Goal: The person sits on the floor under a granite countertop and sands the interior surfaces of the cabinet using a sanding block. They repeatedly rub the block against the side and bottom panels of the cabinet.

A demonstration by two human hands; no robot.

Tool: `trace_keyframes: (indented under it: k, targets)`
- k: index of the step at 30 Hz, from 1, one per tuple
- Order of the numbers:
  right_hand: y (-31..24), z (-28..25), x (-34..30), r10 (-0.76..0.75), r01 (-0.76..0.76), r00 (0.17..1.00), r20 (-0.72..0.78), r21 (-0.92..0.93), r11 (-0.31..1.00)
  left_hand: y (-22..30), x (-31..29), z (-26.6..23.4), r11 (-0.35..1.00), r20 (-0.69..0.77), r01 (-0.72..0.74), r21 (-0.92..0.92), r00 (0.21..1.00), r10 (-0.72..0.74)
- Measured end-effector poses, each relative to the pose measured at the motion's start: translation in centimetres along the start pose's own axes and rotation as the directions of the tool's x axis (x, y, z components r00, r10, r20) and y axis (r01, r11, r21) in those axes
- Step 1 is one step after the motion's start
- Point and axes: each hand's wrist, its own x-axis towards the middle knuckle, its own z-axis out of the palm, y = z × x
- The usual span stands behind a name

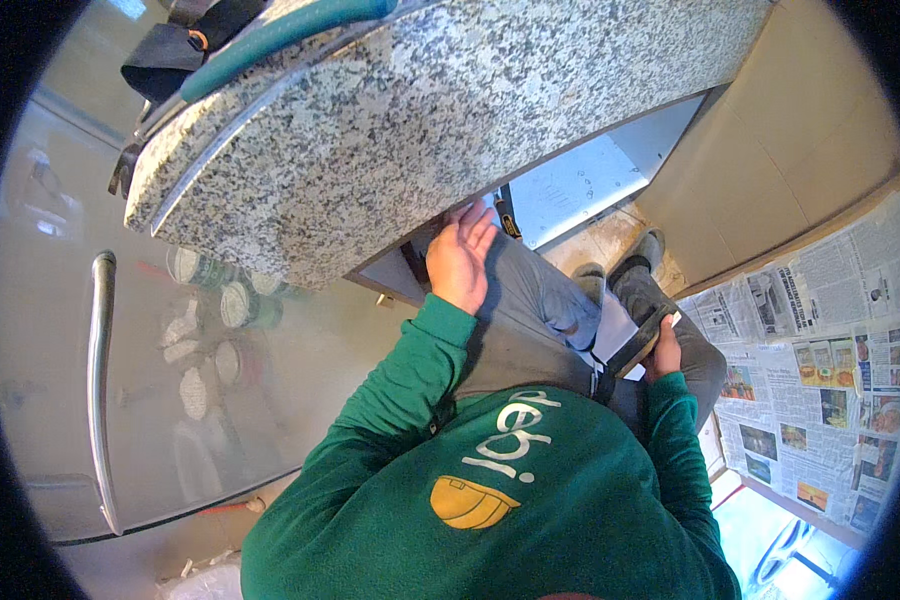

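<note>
My left hand (459,262) is raised beside the lower edge of a speckled granite slab (370,130). Its palm faces up, the fingers are stretched out, and the fingertips reach the slab's edge; I see nothing in it. Low by my right thigh, my right hand (666,352) is closed around a flat dark object (638,346) with a pale, sheet-like part (615,322) beside it. Its exact kind does not show. Just past my left fingertips is a black tool handle with orange marks (508,212), partly hidden by the slab and my leg.
A glass door (55,330) with a metal handle (100,390) stands at the left. A teal curved handle (285,42) and black straps (165,65) lie over the slab's far left edge. Newspaper sheets (820,350) cover the right side. Below the slab is a white surface (580,185).
</note>
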Motion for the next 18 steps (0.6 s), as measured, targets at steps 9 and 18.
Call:
trace_keyframes:
  k: [9, 18]
  targets:
    - [0.3, 0.3, 0.5, -0.002, 0.001, 0.999, 0.049, 0.012, 1.000, 0.5, 2.9, -12.6, 0.739, 0.003, -0.311, 0.597, 0.922, 0.386]
    - [0.3, 0.4, 0.6, -0.003, 0.003, 1.000, 0.010, -0.028, 1.000, -0.6, 2.4, -11.6, 0.670, 0.043, -0.302, 0.678, 0.926, 0.374]
